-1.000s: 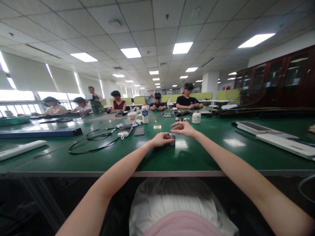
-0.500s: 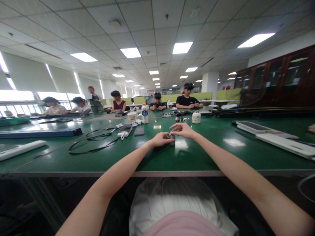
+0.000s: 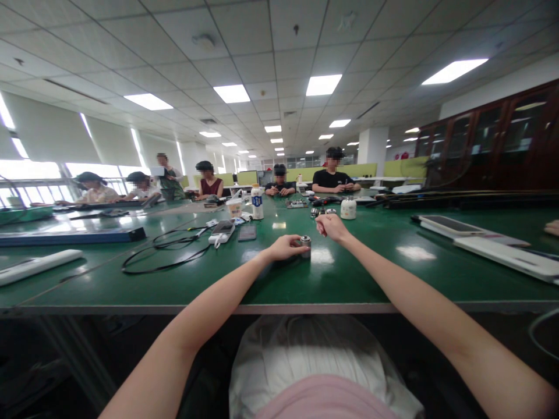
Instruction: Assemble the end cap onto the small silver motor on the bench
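Near the middle of the frame, a small metal cylinder stands upright on the green table. The left hand is on its left side, and the fingers are closed narrowly around its wall, with the thumb near the top. The right hand is just to the upper right of the cylinder, raised above the table and not touching it. Its fingers are curled tightly together at the tips; whether they pinch some small part, I cannot tell. To the left of the hands lie a dark phone and a looped black cable. Higher in the frame stand a white bottle and a white jar. Other people sit at the far side of the table.
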A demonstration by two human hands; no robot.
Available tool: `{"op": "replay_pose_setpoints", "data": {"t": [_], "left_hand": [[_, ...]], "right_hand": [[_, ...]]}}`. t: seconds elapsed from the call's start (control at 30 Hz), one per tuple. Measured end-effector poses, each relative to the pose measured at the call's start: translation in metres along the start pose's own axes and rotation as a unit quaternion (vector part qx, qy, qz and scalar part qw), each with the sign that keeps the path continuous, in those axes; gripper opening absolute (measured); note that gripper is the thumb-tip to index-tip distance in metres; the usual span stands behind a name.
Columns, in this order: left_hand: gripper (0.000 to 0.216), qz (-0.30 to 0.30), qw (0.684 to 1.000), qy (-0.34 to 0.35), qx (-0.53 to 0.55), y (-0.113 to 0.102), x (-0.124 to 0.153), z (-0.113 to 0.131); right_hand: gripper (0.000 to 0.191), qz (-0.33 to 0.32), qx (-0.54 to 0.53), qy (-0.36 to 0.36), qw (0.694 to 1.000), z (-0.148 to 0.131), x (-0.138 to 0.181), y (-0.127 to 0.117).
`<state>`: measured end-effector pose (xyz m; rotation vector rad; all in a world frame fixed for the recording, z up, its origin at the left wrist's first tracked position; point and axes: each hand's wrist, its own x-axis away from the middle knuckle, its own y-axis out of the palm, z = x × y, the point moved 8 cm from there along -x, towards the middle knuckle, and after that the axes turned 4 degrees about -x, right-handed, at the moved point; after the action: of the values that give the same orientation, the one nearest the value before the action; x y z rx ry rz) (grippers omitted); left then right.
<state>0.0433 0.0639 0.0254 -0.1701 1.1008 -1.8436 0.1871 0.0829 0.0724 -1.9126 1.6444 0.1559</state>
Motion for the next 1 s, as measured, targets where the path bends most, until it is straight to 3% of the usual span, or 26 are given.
{"op": "replay_pose_setpoints", "data": {"t": [0.23,0.5,0.77,1.0], "left_hand": [[0.055,-0.002,1.000,0.002,0.006,0.001,-0.001,-0.001],[0.055,0.000,1.000,0.004,0.003,0.001,-0.002,-0.002],[0.055,0.000,1.000,0.004,0.003,0.001,-0.001,0.000],[0.053,0.003,1.000,0.002,0.003,0.000,-0.001,-0.001]], "right_hand": [[0.026,-0.041,0.032,-0.017,0.999,-0.004,0.004,0.010],[0.045,-0.072,0.114,-0.032,0.990,-0.011,0.014,0.020],[0.026,-0.029,0.169,-0.003,0.985,0.001,0.005,0.008],[0.036,-0.016,0.158,-0.025,0.987,-0.005,0.007,0.006]]}}
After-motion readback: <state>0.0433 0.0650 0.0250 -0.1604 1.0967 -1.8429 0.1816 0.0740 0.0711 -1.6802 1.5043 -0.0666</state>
